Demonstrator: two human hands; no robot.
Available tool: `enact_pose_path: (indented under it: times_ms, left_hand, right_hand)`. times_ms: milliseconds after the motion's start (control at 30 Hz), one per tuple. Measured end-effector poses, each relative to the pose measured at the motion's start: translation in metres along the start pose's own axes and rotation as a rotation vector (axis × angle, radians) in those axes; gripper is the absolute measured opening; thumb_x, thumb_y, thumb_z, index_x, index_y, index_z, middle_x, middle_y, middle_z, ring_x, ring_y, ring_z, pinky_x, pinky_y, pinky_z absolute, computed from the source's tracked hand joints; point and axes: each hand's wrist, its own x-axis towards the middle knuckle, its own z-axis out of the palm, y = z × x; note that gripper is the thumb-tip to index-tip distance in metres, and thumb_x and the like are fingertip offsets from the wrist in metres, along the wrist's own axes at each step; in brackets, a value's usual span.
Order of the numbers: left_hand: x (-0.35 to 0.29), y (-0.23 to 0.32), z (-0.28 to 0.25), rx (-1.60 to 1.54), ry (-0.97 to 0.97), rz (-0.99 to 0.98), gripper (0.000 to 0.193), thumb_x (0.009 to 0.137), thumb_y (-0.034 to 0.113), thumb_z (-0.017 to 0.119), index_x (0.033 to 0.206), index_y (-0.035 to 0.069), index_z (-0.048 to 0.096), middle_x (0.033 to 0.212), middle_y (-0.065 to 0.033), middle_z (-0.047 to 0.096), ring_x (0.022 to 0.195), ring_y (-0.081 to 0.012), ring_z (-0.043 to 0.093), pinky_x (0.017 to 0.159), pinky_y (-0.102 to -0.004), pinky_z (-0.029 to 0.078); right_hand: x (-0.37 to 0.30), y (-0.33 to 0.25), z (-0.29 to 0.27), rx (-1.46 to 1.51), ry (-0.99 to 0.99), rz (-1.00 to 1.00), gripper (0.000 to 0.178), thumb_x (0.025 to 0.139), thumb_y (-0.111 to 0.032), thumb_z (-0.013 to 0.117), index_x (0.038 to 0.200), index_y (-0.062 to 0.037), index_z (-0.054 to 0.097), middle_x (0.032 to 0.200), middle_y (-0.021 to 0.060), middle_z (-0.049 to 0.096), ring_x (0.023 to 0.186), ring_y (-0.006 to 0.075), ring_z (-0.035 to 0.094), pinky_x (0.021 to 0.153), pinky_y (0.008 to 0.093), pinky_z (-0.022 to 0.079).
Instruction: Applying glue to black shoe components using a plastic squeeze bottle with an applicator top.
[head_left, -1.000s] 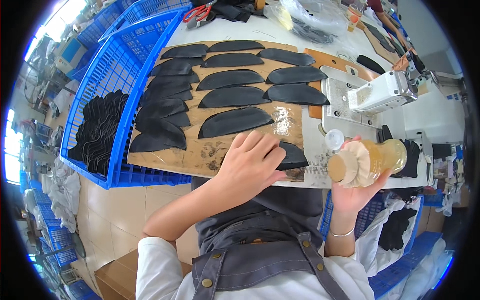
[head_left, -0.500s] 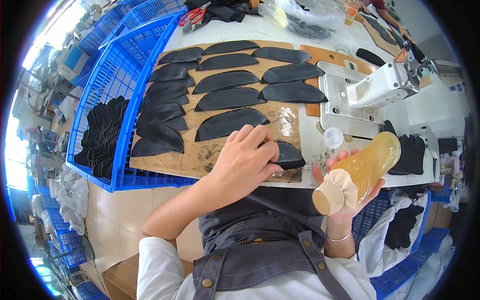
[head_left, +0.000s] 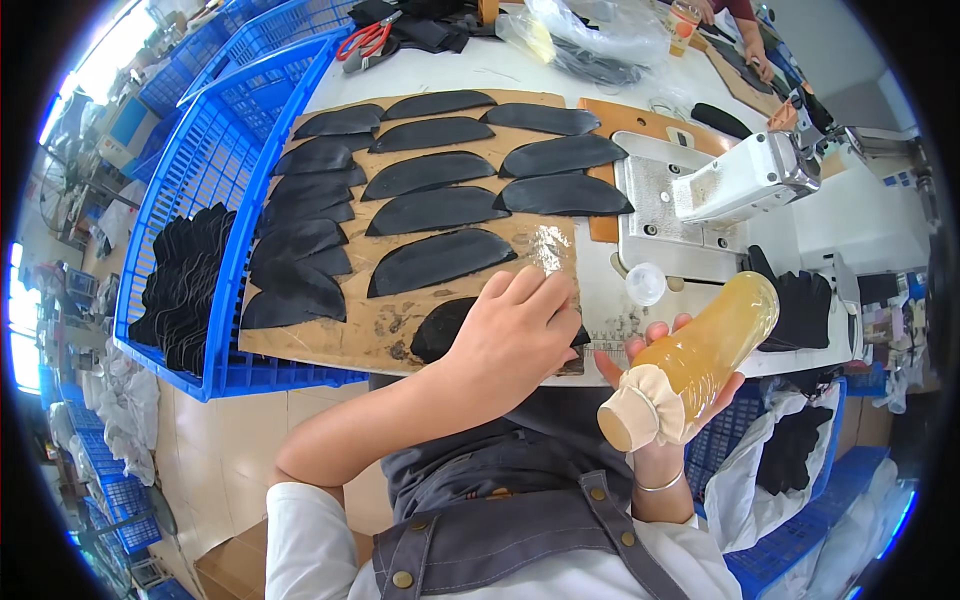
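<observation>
My left hand (head_left: 515, 328) has its fingers curled down on a black half-moon piece (head_left: 440, 328) at the front edge of a brown board (head_left: 390, 318). The hand covers the piece's middle; its left end and right tip show. In my right hand (head_left: 722, 392) lies a clear bottle of yellowish liquid (head_left: 706, 330), tilted, with its cloth-covered end (head_left: 634, 412) toward me. More black half-moon pieces (head_left: 440, 262) lie in columns on the board, those at the left overlapping.
A blue crate (head_left: 215, 330) with stacked black pieces (head_left: 185, 285) stands left of the board. Right of it are a white sewing machine (head_left: 740, 185) and a small clear cup (head_left: 645, 284). Red-handled scissors (head_left: 368, 38) and a plastic bag (head_left: 590, 45) lie behind. Another person's hand (head_left: 758, 62) shows at far right.
My left hand has slid rightward along the front black piece, uncovering its left end. The bottle stays in my right hand at about the same tilt. The whole view has shifted slightly.
</observation>
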Motion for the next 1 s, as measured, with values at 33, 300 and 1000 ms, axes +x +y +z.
enact_pose_path:
  times_ms: [33, 300, 1000]
  left_hand:
    - [0.0008, 0.0, 0.0005, 0.006, -0.001, -0.005, 0.022, 0.065, 0.018, 0.074, 0.077, 0.01, 0.058, 0.092, -0.0037, 0.047, 0.09, -0.0216, 0.047, 0.077, -0.034, 0.038]
    - [0.0033, -0.0016, 0.0015, 0.014, 0.013, 0.011, 0.02, 0.064, 0.017, 0.074, 0.075, 0.01, 0.059, 0.09, -0.0022, 0.047, 0.088, -0.0201, 0.047, 0.074, -0.0331, 0.037]
    - [-0.0013, -0.0072, 0.0077, -0.039, 0.067, -0.01, 0.015, 0.065, 0.015, 0.073, 0.072, 0.011, 0.06, 0.088, 0.0004, 0.049, 0.084, -0.0188, 0.048, 0.073, -0.0325, 0.037]
  right_hand:
    - [-0.0003, -0.0005, 0.0001, 0.008, 0.007, 0.002, 0.075, 0.079, -0.062, 0.053, 0.131, -0.0103, 0.037, 0.119, 0.0142, 0.047, 0.108, 0.034, 0.049, 0.098, 0.0665, 0.029]
    - [-0.001, -0.0019, -0.0046, 0.004, 0.003, -0.007, 0.075, 0.08, -0.063, 0.052, 0.131, -0.0102, 0.037, 0.12, 0.0146, 0.046, 0.109, 0.034, 0.049, 0.099, 0.0669, 0.028]
    - [0.0011, 0.0036, -0.0061, 0.054, -0.025, 0.023, 0.073, 0.079, -0.064, 0.051, 0.131, -0.0139, 0.038, 0.123, 0.0149, 0.048, 0.112, 0.0362, 0.052, 0.103, 0.0674, 0.018]
